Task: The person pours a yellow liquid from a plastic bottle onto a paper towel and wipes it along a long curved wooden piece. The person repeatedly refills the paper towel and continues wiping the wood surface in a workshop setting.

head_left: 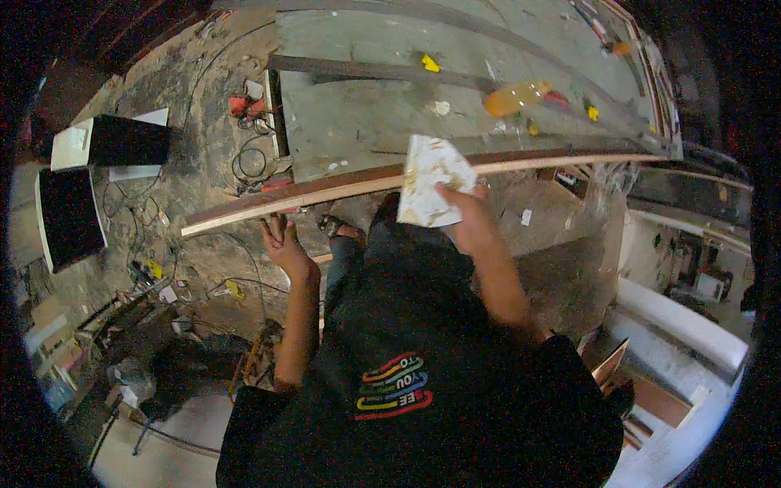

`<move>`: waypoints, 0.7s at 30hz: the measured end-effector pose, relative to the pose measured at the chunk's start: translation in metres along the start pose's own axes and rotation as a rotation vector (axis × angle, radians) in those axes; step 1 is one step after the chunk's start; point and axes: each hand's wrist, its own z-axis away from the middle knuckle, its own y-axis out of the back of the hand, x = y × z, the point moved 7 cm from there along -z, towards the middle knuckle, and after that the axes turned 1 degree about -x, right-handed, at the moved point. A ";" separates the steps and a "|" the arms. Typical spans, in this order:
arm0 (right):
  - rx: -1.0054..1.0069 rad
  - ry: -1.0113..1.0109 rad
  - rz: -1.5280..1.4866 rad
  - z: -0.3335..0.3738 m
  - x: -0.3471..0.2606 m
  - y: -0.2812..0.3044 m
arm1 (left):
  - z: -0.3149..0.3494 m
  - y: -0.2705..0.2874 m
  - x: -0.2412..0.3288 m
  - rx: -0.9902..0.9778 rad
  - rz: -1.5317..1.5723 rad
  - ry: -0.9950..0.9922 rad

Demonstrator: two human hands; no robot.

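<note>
While the right hand [470,213] grips smeared, angular sheeting [429,177], the left hand [289,250] splays beside straight timber [333,193].

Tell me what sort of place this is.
Probably a woodworking workshop: a long wooden strip runs along a worktable, and what looks like a red power tool lies on the grimy floor.

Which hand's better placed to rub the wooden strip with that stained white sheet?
Probably the right hand: it grips the stained white sheet near the wooden strip. The left hand, fingers spread, holds no sheet.
</note>
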 end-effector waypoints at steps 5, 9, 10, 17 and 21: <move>0.225 0.248 -0.034 0.014 -0.044 0.098 | 0.058 -0.037 0.021 -0.030 -0.074 -0.004; 0.401 0.349 0.035 0.024 -0.086 0.166 | 0.087 -0.090 0.031 -0.127 -0.068 -0.089; 0.439 0.351 0.025 0.027 -0.095 0.182 | 0.093 -0.099 0.028 -0.106 -0.124 -0.079; 0.233 0.276 -0.124 -0.001 -0.140 0.258 | 0.151 -0.181 -0.019 -0.184 -0.274 -0.075; 0.121 0.164 -0.056 -0.022 -0.125 0.280 | 0.186 -0.229 -0.015 -0.372 -0.606 -0.399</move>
